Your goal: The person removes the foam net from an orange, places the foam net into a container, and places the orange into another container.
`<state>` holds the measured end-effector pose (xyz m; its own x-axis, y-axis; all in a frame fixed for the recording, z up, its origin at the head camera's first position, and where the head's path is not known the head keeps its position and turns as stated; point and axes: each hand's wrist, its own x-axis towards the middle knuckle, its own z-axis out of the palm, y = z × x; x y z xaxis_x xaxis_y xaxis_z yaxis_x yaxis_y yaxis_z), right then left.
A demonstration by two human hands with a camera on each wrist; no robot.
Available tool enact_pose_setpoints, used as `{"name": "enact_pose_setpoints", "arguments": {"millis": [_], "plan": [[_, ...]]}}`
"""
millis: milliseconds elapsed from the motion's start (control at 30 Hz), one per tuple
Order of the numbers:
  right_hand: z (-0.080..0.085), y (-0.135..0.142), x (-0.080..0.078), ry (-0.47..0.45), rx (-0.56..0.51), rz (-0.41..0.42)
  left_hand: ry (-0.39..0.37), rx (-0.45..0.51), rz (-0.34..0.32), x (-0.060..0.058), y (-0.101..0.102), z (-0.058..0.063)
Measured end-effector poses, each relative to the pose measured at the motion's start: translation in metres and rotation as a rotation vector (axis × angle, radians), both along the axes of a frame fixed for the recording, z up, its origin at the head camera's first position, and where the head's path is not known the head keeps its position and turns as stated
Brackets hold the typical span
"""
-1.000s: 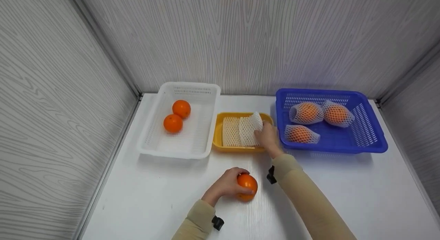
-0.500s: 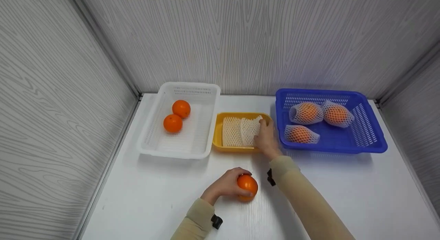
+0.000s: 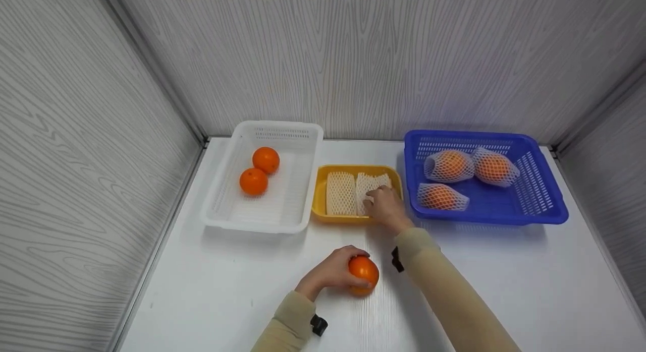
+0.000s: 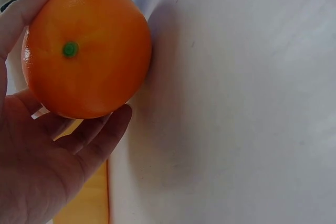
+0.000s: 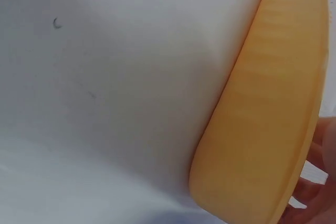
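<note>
My left hand (image 3: 337, 269) grips a smooth orange (image 3: 363, 275) above the front of the table, thumb on one side and fingers on the other. In the left wrist view, the green stem spot of this orange (image 4: 89, 51) faces the camera. A shallow yellow tray (image 3: 353, 219) holds two stacks of white foam net sleeves. My right hand (image 3: 387, 207) reaches over its front rim, fingertips at the right-hand net sleeve (image 3: 372, 182), thumb and forefinger apart. From the right wrist, the tray's wall (image 5: 262, 108) hides part of the bent, spaced fingers.
To the left stands a white basket (image 3: 270, 226) with two bare oranges (image 3: 260, 170). At the right, a blue basket (image 3: 497, 218) contains three oranges in net sleeves (image 3: 451, 165). Grey wood-grain panels (image 3: 328, 64) rise behind and at the sides.
My right hand has shifted slightly left and down over the yellow tray. The net sleeve whose edge it had raised now lies flat. The left hand keeps its hold on the orange.
</note>
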<state>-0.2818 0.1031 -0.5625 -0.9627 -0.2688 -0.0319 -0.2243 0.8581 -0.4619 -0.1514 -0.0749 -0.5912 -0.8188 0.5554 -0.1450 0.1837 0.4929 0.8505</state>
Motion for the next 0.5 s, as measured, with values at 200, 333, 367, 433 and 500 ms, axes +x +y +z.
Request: {"name": "enact_pose_setpoints", "arguments": {"millis": [200, 333, 367, 433, 500], "plan": [[0.0044, 0.0027, -0.0018, -0.159, 0.007, 0.079, 0.01, -0.005, -0.019, -0.0009, 0.0013, 0.0003], [0.0051, 0.0036, -0.003, -0.157, -0.041, 0.089, 0.014, -0.009, -0.02, -0.0012, 0.0015, 0.0001], [0.0055, 0.0038, -0.0028, -0.149, -0.066, 0.084, 0.02, -0.009, -0.022, -0.0013, 0.0015, -0.0001], [0.0066, 0.0046, -0.0022, -0.124, -0.125, 0.074, 0.029, -0.013, -0.03, -0.0012, 0.001, -0.0006], [0.0084, 0.0058, -0.0004, -0.101, -0.18, 0.062, 0.032, -0.019, -0.035, -0.001, 0.0004, -0.0007]]}}
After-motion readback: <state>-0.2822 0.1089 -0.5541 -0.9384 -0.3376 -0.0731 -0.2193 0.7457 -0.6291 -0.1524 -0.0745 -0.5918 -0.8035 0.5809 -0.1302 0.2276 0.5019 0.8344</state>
